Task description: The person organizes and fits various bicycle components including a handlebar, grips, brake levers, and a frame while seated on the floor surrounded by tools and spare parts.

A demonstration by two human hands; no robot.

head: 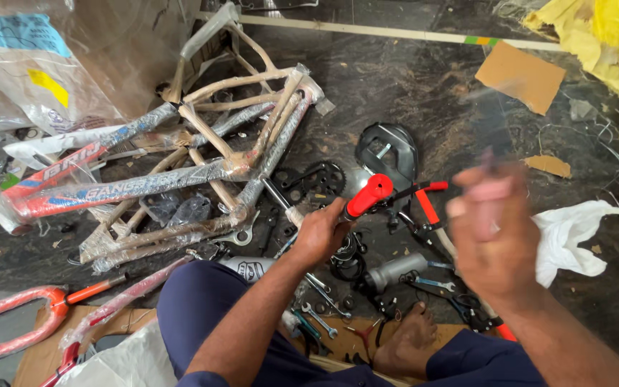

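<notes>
My left hand (322,231) grips a bicycle handlebar just below its red rubber grip (369,195), which points up and to the right. My right hand (494,233) is raised close to the camera and blurred; it holds a clear plastic strip (490,118) that rises from the fingers. A wrapped bicycle frame (180,172) in plastic and brown paper lies to the left of my left hand. My bare foot (411,345) rests on cardboard among several wrenches (317,315).
A black chainring (314,180) and black chain guard (388,150) lie beyond the handlebar. Red wrapped fork parts (16,326) sit at lower left. White cloth (571,236), cardboard scraps (519,75) and yellow plastic (610,43) lie to the right on the dark floor.
</notes>
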